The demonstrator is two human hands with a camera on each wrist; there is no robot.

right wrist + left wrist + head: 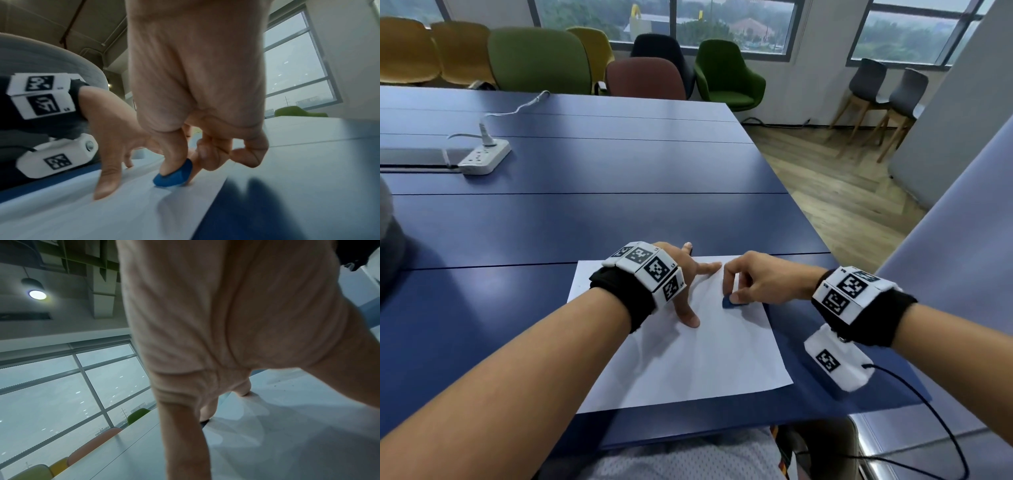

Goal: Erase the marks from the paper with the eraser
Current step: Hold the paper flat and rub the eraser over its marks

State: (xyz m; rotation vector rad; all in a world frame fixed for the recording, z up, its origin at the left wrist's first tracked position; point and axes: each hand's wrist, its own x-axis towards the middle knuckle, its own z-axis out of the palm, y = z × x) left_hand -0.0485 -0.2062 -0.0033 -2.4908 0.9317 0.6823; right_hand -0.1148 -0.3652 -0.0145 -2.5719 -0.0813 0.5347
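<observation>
Table: blue top is carrying everything; a white power strip is lying well away at about ten o'clock from the sheet, not in the way.

Paper: white sheet is lying flat near the table's front edge, its right side reaching close to the table's right edge. No marks are showing on it in the head view; they may be too faint to see, or hidden under the fingers.

Left hand: fingers are spread and straight, pressing the sheet down near its far edge, at about eleven o'clock from the eraser. It is gripping nothing.

Right hand: thumb and fingers are clamped on the eraser, tilting it so one edge is meeting the sheet.

Eraser: small blue piece is touching the paper in its upper right part, at about three o'clock from the left thumb.

Risk, creasing: only the far left part is being pinned, so a hard stroke toward the free right edge is likely to buckle or tear the sheet.

Risk, sliding: a stroke toward six o'clock could be dragging the whole sheet off the front edge.

Risk, slipping: the eraser is small, so it could be popping out of the pinch under pressure.
</observation>
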